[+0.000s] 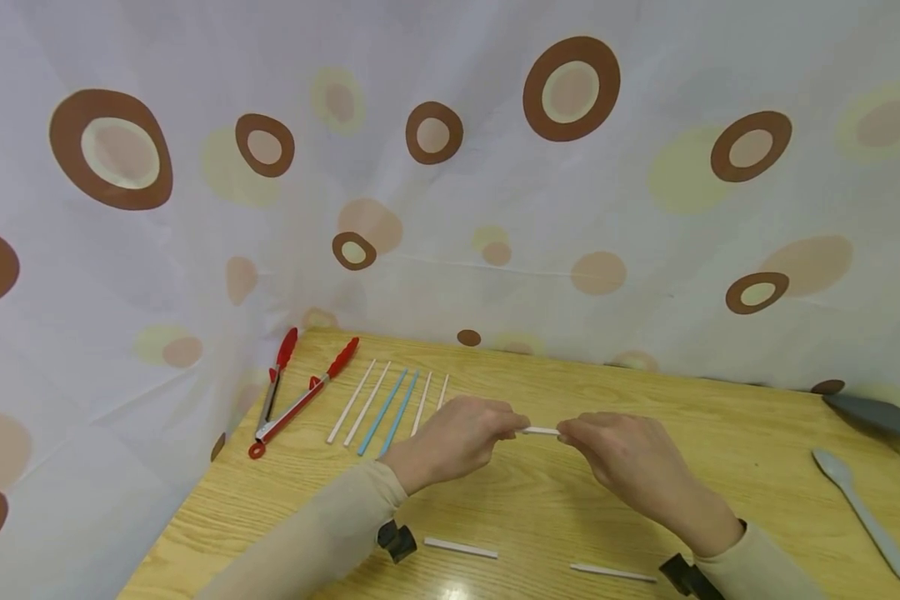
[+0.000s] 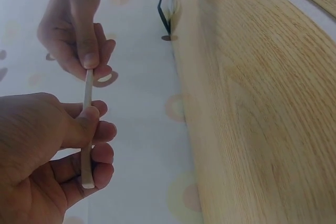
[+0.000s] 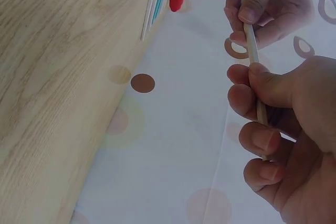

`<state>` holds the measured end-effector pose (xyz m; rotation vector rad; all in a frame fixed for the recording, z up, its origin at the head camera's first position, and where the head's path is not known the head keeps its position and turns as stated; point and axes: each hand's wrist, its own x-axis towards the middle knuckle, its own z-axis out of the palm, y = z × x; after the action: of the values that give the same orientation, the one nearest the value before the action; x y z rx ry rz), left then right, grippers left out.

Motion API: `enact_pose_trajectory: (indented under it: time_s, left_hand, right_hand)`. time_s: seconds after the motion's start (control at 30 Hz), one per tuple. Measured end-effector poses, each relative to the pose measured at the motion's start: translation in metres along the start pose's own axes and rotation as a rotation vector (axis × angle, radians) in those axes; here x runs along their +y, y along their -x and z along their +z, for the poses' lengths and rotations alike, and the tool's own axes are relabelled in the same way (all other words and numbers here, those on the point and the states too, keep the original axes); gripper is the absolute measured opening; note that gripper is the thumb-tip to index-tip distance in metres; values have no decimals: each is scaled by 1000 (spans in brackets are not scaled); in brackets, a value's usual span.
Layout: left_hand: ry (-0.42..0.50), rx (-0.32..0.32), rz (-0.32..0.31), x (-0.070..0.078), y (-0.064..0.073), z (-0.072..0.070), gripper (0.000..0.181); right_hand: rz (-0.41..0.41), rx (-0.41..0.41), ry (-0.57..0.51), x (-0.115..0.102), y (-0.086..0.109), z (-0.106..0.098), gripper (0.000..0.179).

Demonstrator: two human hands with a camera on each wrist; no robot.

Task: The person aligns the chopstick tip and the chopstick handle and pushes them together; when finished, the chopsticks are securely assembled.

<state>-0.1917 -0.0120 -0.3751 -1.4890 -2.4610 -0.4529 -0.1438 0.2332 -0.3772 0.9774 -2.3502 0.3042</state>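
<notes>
A white chopstick is pinched between both hands above the table. My left hand grips one end, with thumb on top and fingers curled under; in the left wrist view its squared tip sticks out by the lower fingers. Opposite it, my right hand pinches the other end between thumb and fingertips. A short bare stretch of the chopstick shows between the hands. On the table in front lie two white sticks, one below each forearm. Behind the left hand, white chopsticks and blue chopsticks lie in a row.
Red-tipped tongs lie spread at the back left of the wooden table. To the right are a grey spoon and a dark spatula. A patterned cloth hangs behind the table and along its left side.
</notes>
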Motion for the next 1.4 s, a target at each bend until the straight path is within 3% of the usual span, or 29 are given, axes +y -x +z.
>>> enact_pose_trajectory:
  time_s: [0.27, 0.63, 0.77, 0.8, 0.97, 1.03, 1.1, 1.27, 1.33, 1.4]
  left_hand:
    - [-21, 10, 20, -2, 0, 0, 22]
    - [-28, 9, 23, 1, -1, 3, 23]
    - [-9, -29, -2, 3, -1, 4, 21]
    - [2, -45, -14, 3, -1, 4, 19]
    - [8, -100, -85, 10, -4, -1, 14]
    - [-31, -86, -89, 13, -8, -2, 13]
    - [-62, -65, -89, 18, -12, -2, 13]
    - [-128, -74, -93, 24, -17, -2, 11]
    - [-125, -104, -112, 24, -17, -1, 11]
    - [-59, -135, -137, 20, -18, -1, 13]
  right_hand:
    - [-15, 20, 3, 0, -3, 0, 54]
    - [-28, 35, 15, -2, -1, 1, 58]
    - [-36, 31, 20, -2, 1, 0, 57]
    - [-41, 27, 26, -2, 1, 0, 57]
    - [-73, -14, 84, -2, 1, -4, 4]
    - [-74, -26, 91, -2, -1, -4, 25]
    - [-69, -35, 85, -3, -2, -4, 31]
    - [-110, -29, 101, -4, -4, -2, 29]
    - [-123, -12, 132, -5, -4, -2, 30]
    - [-121, 2, 159, -5, -4, -4, 36]
